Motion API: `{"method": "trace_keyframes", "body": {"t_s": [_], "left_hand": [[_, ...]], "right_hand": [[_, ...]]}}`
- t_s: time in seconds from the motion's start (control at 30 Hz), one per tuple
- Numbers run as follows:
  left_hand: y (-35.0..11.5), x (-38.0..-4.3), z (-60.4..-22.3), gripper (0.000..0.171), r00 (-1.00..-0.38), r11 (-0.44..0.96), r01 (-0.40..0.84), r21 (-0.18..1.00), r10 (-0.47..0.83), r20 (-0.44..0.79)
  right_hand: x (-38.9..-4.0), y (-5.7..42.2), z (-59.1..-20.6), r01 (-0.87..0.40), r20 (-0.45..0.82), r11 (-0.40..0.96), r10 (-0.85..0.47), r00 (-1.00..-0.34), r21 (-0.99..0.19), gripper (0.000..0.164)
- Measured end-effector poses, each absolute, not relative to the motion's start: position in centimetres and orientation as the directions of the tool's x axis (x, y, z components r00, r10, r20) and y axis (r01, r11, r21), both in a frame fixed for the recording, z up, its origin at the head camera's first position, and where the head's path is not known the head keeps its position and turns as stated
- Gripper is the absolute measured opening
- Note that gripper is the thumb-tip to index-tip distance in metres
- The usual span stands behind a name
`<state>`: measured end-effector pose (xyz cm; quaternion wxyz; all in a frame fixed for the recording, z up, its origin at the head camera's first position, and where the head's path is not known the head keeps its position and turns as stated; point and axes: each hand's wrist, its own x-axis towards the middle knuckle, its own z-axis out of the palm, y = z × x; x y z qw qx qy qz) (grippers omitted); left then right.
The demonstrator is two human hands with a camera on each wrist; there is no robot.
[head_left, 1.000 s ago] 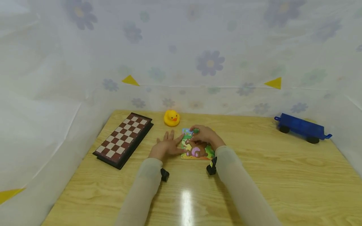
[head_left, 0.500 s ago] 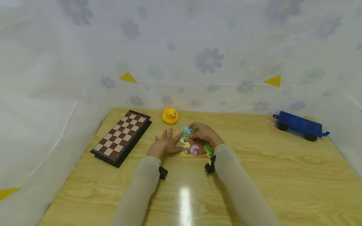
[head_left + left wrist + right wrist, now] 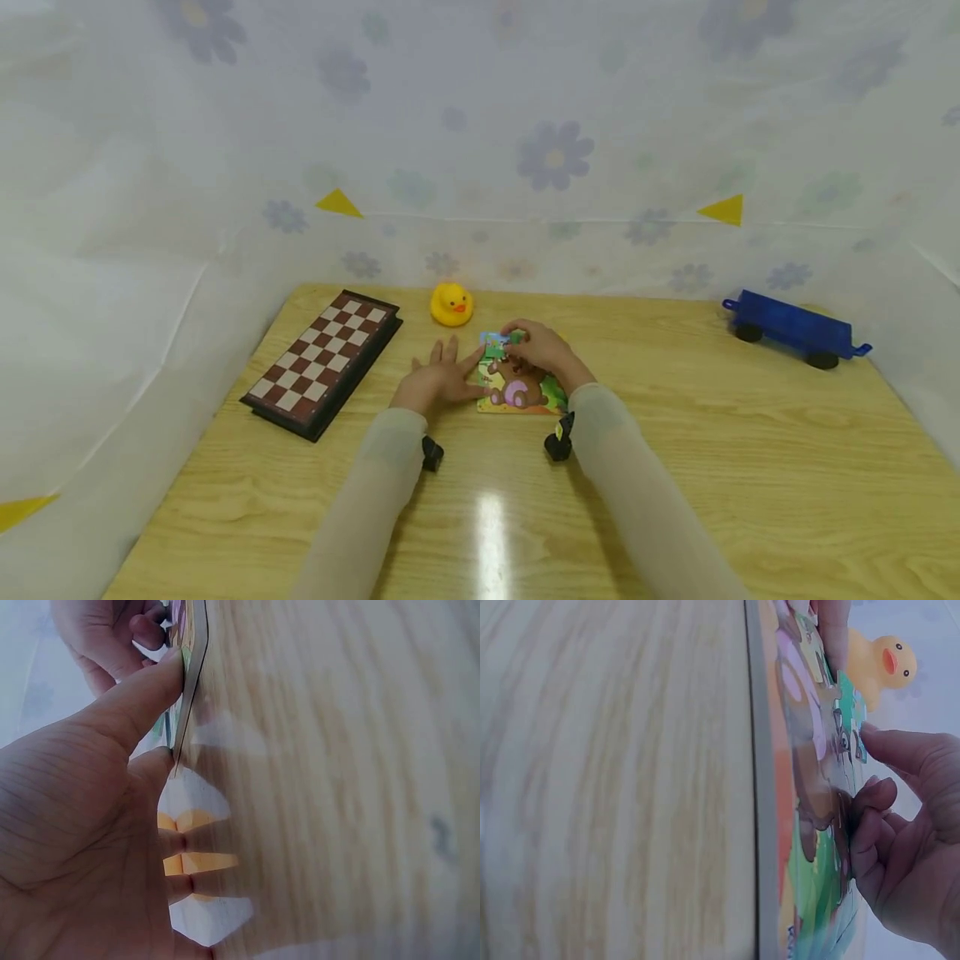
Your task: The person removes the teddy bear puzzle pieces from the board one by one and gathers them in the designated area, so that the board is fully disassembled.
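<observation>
A bear picture puzzle [image 3: 517, 402] lies flat on the wooden table, between my two hands. My left hand [image 3: 438, 382] is spread beside its left edge, the thumb and index finger resting on that edge; in the left wrist view the thumb [image 3: 142, 694] presses the board's rim. Over the upper part, my right hand [image 3: 542, 347] bends its fingers and pinches a green and blue puzzle piece [image 3: 850, 709]. In the right wrist view this piece stands slightly raised from the picture, against the thumb. Part of the bear's head is hidden under the right hand.
A yellow rubber duck [image 3: 452, 305] sits behind the puzzle. The folded chessboard [image 3: 322, 358] lies to the left of my left hand. At the far right stands a blue toy wagon [image 3: 795, 327] with black wheels. A flower-patterned sheet [image 3: 630, 108] hangs behind the table.
My right fingers have shifted slightly with the puzzle piece, and more of the bear's head shows beneath them. My left hand keeps its place on the edge. The head view has tilted a little.
</observation>
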<state>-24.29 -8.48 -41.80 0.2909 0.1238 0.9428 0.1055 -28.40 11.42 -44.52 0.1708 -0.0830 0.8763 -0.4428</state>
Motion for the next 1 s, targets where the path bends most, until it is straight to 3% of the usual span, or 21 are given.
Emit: {"method": "trace_keyframes", "body": {"t_s": [0.27, 1.0], "left_hand": [[-8.28, -24.17, -41.74, 0.079, -0.797, 0.945, 0.181, 0.274, 0.304, -0.522], [-8.41, -24.09, -41.83, 0.079, -0.803, 0.952, 0.179, 0.249, 0.287, -0.522]], "right_hand": [[-28.55, 11.22, -44.96, -0.046, -0.166, 0.676, -0.245, -0.955, -0.735, 0.027], [-28.11, 10.71, -45.18, -0.026, -0.119, 0.617, -0.193, -0.974, -0.787, 0.030]]}}
